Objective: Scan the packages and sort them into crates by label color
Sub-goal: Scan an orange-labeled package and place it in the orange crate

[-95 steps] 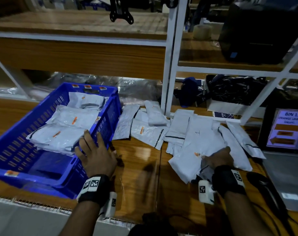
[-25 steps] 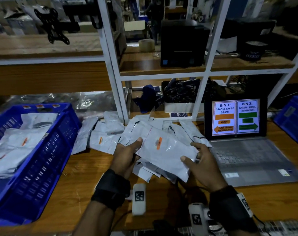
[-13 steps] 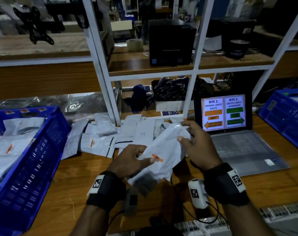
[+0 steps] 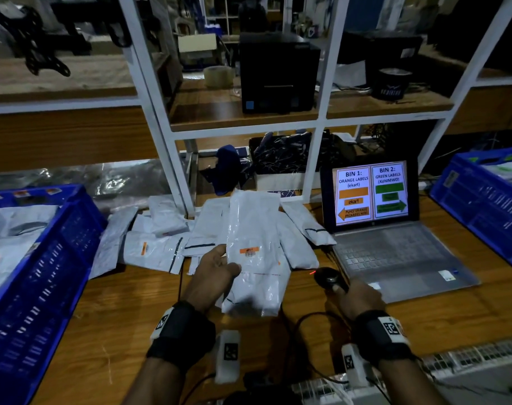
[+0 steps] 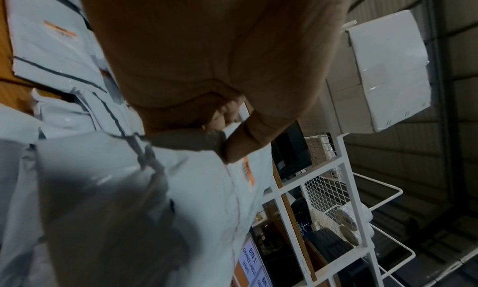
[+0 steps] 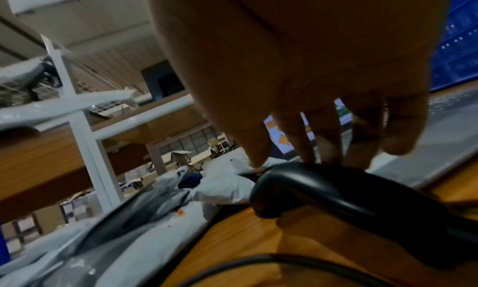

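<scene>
My left hand (image 4: 219,267) holds a white plastic package (image 4: 254,229) tilted up over the pile, thumb on its front beside the orange barcode label (image 4: 248,251). In the left wrist view the thumb (image 5: 245,144) pinches the package (image 5: 181,189) just above the label (image 5: 248,173). My right hand (image 4: 357,296) is down on the black corded scanner (image 4: 329,280), which lies on the table left of the laptop. The right wrist view shows spread fingertips (image 6: 305,154) clasping the scanner (image 6: 323,191) at its head. A red light spot (image 4: 312,272) glows beside it.
A blue crate (image 4: 44,258) at the left holds orange-labelled packages. Another blue crate (image 4: 482,206) stands at the right. More white packages (image 4: 161,247) lie on the wooden table. The open laptop (image 4: 371,194) shows bin 1 orange left, bin 2 green right. White shelf posts stand behind.
My right hand has let go of the package and moved right and down onto the scanner. The left hand alone now holds the package, turned label up and lifted.
</scene>
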The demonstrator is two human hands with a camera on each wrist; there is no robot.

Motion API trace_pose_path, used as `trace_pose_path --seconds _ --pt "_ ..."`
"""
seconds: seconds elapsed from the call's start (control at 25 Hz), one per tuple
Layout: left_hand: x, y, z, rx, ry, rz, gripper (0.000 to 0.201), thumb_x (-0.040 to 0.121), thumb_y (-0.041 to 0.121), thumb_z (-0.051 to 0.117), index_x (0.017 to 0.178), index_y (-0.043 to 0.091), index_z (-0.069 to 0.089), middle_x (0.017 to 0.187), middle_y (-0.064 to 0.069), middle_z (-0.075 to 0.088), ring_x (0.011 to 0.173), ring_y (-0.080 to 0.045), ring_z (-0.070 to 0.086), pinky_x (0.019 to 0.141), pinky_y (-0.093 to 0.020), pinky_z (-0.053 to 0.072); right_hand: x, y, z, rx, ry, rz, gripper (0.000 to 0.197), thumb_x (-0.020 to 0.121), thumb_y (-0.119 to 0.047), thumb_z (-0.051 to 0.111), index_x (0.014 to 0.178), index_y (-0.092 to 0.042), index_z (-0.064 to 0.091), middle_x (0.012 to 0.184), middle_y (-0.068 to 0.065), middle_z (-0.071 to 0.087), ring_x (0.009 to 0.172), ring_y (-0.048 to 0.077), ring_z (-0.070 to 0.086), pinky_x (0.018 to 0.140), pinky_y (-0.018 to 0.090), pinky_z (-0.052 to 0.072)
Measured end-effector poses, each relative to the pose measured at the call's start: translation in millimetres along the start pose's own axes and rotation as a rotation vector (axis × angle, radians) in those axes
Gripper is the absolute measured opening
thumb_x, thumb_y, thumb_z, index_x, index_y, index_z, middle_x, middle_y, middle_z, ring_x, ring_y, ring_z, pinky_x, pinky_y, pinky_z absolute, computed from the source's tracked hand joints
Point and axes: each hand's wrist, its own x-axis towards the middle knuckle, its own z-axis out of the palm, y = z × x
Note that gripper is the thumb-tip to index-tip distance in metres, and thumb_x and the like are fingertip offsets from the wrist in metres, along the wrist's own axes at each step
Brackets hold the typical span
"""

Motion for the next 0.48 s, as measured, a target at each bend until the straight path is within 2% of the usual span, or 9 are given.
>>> trace_pose_path --seconds 0.08,0.16,0.28,0.36,0.48 --pt "5.2 -3.2 2.2 -0.025 0.029 -0.012 0.041 0.100 -0.004 0.056 0.135 0.016 0.062 0.112 -0.009 0.080 0.101 -0.038 0.076 0.095 -0.062 0.058 8.4 1.6 2.5 0.052 -0.003 -0.025 0.021 0.097 -0.042 0.063 0.094 -0.022 0.056 0.097 0.004 0.065 0.090 0.026 0.059 0.091 0.041 0.052" --pt "9.3 -7.4 4.3 -0.075 0.070 0.004 0.037 0.101 -0.002 0.059 0.134 0.015 0.061 0.113 -0.010 0.080 0.102 -0.040 0.076 0.095 -0.067 0.056 11.8 2.9 0.7 0.125 -0.044 -0.057 0.016 0.096 -0.035 0.067 0.093 -0.024 0.057 0.101 0.006 0.068 0.087 0.024 0.057 0.087 0.037 0.050" --pt "14.4 -10.2 4.1 -0.171 0.122 0.016 0.034 0.101 0.001 0.065 0.132 0.013 0.061 0.115 -0.011 0.079 0.107 -0.035 0.076 0.098 -0.062 0.057 12.1 -1.0 -13.1 0.284 -0.062 -0.133 0.015 0.097 -0.033 0.068 0.098 -0.025 0.055 0.100 0.006 0.066 0.092 0.024 0.058 0.085 0.037 0.048" --pt "15.2 -10.8 5.8 -0.204 0.144 0.034 0.035 0.101 0.002 0.065 0.134 0.013 0.061 0.114 -0.011 0.079 0.106 -0.034 0.076 0.097 -0.060 0.059 7.0 -11.0 -30.2 0.410 -0.037 -0.194 0.020 0.098 -0.038 0.066 0.099 -0.021 0.056 0.099 0.007 0.065 0.094 0.027 0.061 0.081 0.037 0.047" --pt "17.2 -11.9 9.5 -0.245 0.191 0.040 0.036 0.100 -0.001 0.065 0.134 0.010 0.061 0.112 -0.012 0.080 0.104 -0.033 0.077 0.095 -0.057 0.060 -17.8 -38.6 -58.2 0.579 -0.038 -0.283 0.037 0.101 -0.049 0.056 0.097 -0.013 0.062 0.085 0.008 0.068 0.083 0.027 0.064 0.069 0.035 0.045"
